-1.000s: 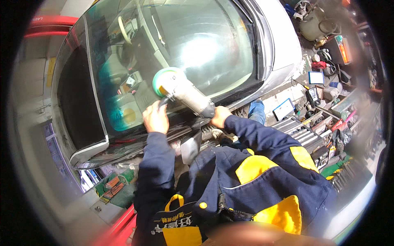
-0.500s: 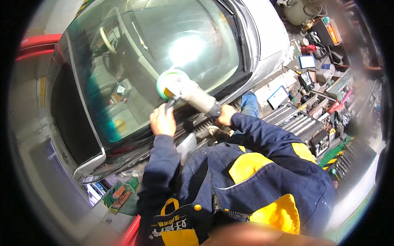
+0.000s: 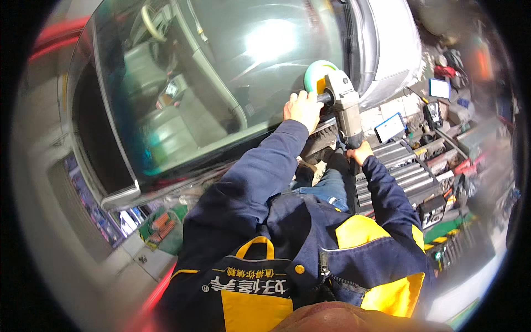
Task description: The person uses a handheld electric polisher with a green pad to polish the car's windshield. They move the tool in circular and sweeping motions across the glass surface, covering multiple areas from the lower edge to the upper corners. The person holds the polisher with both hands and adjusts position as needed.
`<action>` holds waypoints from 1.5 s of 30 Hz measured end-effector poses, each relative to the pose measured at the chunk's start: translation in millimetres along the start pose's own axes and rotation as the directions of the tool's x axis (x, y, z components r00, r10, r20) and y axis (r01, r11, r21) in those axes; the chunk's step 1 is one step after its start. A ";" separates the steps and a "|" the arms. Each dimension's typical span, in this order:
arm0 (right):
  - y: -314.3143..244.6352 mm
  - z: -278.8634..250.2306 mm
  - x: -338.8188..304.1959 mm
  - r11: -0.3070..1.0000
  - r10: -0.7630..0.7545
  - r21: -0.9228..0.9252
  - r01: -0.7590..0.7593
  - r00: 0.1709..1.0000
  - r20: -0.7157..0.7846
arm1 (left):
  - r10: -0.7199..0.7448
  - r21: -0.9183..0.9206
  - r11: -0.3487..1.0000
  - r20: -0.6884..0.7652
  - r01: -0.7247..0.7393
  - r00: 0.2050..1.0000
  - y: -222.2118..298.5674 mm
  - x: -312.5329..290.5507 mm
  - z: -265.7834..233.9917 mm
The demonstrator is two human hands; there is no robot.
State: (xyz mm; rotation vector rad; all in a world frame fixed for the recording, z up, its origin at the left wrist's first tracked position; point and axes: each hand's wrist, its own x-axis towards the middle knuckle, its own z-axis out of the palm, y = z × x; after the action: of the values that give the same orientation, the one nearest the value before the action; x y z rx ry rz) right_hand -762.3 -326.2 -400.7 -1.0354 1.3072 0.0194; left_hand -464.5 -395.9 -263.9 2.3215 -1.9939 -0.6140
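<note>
Both my hands hold a polishing machine (image 3: 347, 108) with a grey-beige body and a dark rear end. Its round pale-green pad (image 3: 317, 75) is at the right end of the car's windshield (image 3: 221, 66); whether it touches the glass I cannot tell. My left hand (image 3: 302, 109) is wrapped round the black side handle (image 3: 324, 98). At the rear grip, close to my body, is my right hand (image 3: 362, 152), its fingers partly hidden. Through the glass show pale seats (image 3: 166, 127) and a steering wheel (image 3: 150, 23).
A silver car panel (image 3: 395, 50) lies beyond the windshield's right end. Right of me stand a slatted metal platform (image 3: 395, 166), a clipboard-like board (image 3: 390, 128) and cluttered tools. Red bodywork (image 3: 58, 36) shows at the far left, a green tray (image 3: 166, 224) lower left.
The polishing machine has moved right along the windshield to its right end and swung from slanting to nearly upright in the view. Both hands moved with it, keeping their grips.
</note>
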 end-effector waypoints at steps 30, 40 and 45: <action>-258.6 291.7 -75.9 0.725 -0.285 -0.488 0.485 0.857 0.429 | -0.430 -0.075 0.877 -0.564 0.475 0.705 -259.8 -333.9 -190.8; -319.7 364.8 -133.2 0.620 -0.460 -0.272 0.736 0.622 0.634 | -0.685 -0.428 0.728 -0.453 0.535 0.570 -282.5 -469.7 -276.7; -270.8 350.0 -190.0 0.632 -0.377 -0.191 0.751 0.513 0.771 | -0.771 -0.373 0.629 -0.408 0.682 0.488 -197.6 -570.7 -272.4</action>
State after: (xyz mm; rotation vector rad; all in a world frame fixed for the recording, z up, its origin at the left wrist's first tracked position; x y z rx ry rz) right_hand -406.3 -163.6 -120.1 -1.7086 0.1876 0.2160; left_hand -255.1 120.6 94.2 2.7461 -0.6142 -0.0531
